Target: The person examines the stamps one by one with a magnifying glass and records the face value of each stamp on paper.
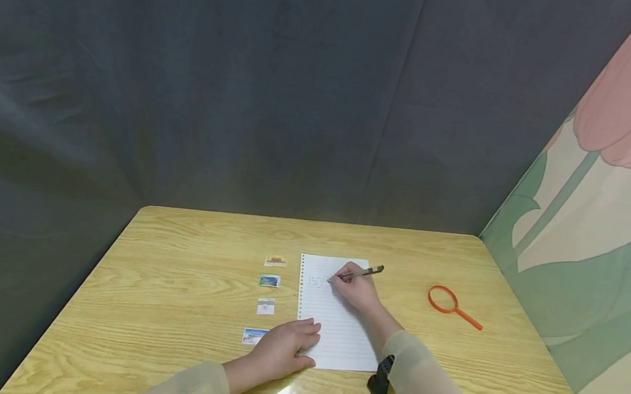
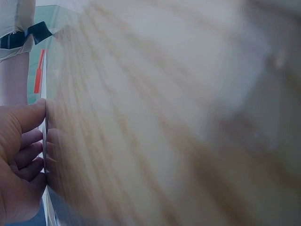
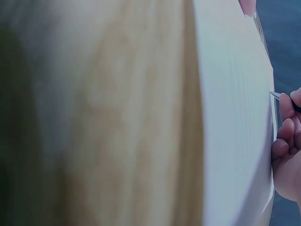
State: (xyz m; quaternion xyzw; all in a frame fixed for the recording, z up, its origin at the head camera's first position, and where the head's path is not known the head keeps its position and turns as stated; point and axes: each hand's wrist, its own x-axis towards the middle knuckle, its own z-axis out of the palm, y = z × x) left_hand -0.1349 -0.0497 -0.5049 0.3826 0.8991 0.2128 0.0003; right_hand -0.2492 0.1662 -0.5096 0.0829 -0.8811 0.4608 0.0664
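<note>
A lined sheet of paper (image 1: 340, 345) with punched holes down its left side lies on the wooden table. My right hand (image 1: 359, 293) pinches a dark pen (image 1: 372, 270), its tip on the upper part of the sheet. Handwritten marks reading "150" (image 1: 315, 281) stand left of the tip, with more writing partly hidden by the fingers. My left hand (image 1: 285, 347) rests on the sheet's lower left edge, fingers relaxed. In the right wrist view the pen tip (image 3: 274, 94) meets the paper at the far edge. The left wrist view shows the left fingers (image 2: 32, 150) low against the surface.
Several small picture stamps form a column left of the sheet, from an orange one (image 1: 275, 261) down to a blue one (image 1: 252, 336) partly behind my left hand. An orange magnifying glass (image 1: 469, 319) lies to the right. A dark curtain (image 1: 320, 130) hangs behind the table.
</note>
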